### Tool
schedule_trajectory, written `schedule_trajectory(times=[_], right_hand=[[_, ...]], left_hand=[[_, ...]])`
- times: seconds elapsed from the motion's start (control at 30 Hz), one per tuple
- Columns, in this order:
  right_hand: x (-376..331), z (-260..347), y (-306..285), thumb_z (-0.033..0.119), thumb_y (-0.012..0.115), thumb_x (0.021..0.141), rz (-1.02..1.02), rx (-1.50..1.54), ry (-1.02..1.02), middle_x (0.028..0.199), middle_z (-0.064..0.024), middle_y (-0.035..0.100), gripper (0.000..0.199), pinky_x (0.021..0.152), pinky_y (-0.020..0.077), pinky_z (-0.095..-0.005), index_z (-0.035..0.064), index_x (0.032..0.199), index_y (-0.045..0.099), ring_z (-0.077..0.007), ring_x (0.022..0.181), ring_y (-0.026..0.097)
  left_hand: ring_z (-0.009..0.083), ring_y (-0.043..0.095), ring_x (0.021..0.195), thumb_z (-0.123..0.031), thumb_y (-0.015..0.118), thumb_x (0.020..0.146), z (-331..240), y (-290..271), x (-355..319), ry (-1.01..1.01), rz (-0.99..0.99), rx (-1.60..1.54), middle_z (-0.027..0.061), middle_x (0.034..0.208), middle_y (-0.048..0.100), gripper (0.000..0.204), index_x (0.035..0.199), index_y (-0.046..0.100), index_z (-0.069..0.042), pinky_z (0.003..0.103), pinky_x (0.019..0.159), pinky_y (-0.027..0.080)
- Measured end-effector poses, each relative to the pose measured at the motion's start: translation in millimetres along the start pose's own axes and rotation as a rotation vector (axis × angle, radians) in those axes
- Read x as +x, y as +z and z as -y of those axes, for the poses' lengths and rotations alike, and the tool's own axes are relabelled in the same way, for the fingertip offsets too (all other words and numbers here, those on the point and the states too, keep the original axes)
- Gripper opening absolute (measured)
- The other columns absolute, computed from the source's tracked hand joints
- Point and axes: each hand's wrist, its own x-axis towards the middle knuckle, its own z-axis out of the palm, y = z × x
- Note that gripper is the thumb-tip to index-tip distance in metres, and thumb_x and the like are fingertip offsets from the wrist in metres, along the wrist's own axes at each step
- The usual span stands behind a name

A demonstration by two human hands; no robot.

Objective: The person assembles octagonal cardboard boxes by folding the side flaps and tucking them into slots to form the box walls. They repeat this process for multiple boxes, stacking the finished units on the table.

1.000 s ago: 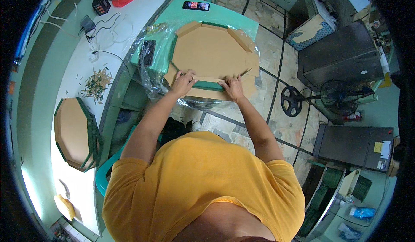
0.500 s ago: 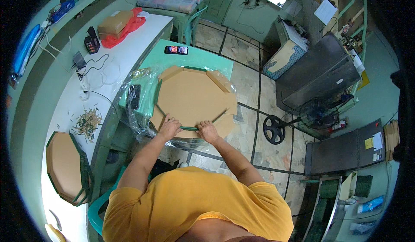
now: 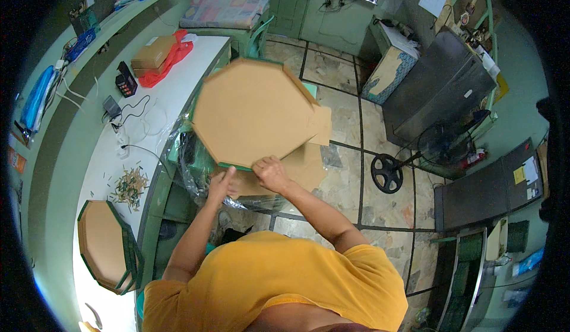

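Octagonal cardboard panel [image 3: 252, 112] tilted up above table, lying away from body. Right hand [image 3: 270, 173] pinches near edge, fingers curled over rim. Left hand [image 3: 221, 186] just beside, below edge, fingers loosely extended, holding nothing.

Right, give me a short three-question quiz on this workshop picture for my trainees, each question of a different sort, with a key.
1. True or false: the right hand grips the near edge of the octagonal cardboard box.
2. Multiple choice: where does the second octagonal box sit? A) on the floor tiles, B) on the white counter at the person's left, C) on the grey cabinet.
3. Fill in: the left hand is under the raised box, beside the clear ______ sheet.

Key
1. True.
2. B, on the white counter.
3. Plastic; the plastic sheet hangs crumpled below the box.
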Motion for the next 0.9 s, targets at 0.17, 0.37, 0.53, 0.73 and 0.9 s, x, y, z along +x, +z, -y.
schedule_trajectory(times=[0.17,0.37,0.53,0.73,0.9], right_hand=[[36,52,-4,0.019,0.065,0.073,0.076,-0.058,-0.022,0.097,-0.0088,0.063,0.031,0.086,0.0437,-0.0458,0.0094,0.103,0.066,-0.0287,0.095,0.059],[36,-25,-126,0.035,0.072,0.080,-0.719,-0.029,0.288,0.140,-0.0186,0.044,0.066,0.109,0.0274,-0.0502,0.0030,0.134,0.050,-0.0355,0.132,0.037],[20,-71,-129,0.035,0.070,0.083,-0.481,1.323,0.758,0.137,-0.0161,0.047,0.077,0.106,0.0357,-0.0440,0.0011,0.142,0.034,-0.0303,0.124,0.048],[-4,-63,-59,0.028,0.069,0.083,-0.367,1.590,0.838,0.128,-0.0102,0.052,0.068,0.098,0.0454,-0.0402,0.0025,0.138,0.038,-0.0256,0.117,0.053],[9,-40,-59,0.027,0.069,0.083,-0.398,1.596,0.856,0.121,-0.0108,0.055,0.064,0.090,0.0496,-0.0387,0.0008,0.134,0.041,-0.0251,0.106,0.059]], left_hand=[[0.0243,0.054,0.113,-0.024,0.064,0.090,3,5,24,-0.062,-0.345,-0.778,0.0071,0.124,0.055,0.048,0.131,0.044,-0.007,0.046,0.091,0.045],[0.0205,0.059,0.103,-0.016,0.063,0.089,-13,-91,26,0.063,-0.205,-0.328,0.0088,0.115,0.060,0.042,0.126,0.050,-0.002,0.037,0.076,0.051],[0.0186,0.063,0.098,-0.009,0.063,0.085,-14,-114,24,0.218,-0.103,-0.189,0.0083,0.110,0.064,0.038,0.121,0.054,0.002,0.036,0.083,0.050],[0.0196,0.065,0.087,-0.007,0.062,0.080,4,-122,32,0.136,-0.220,-0.148,0.0084,0.101,0.067,0.037,0.116,0.059,0.002,0.034,0.073,0.052],[0.0185,0.065,0.083,-0.008,0.064,0.077,24,-128,33,0.067,-0.242,0.028,0.0108,0.096,0.068,0.033,0.108,0.063,0.002,0.034,0.071,0.052]])
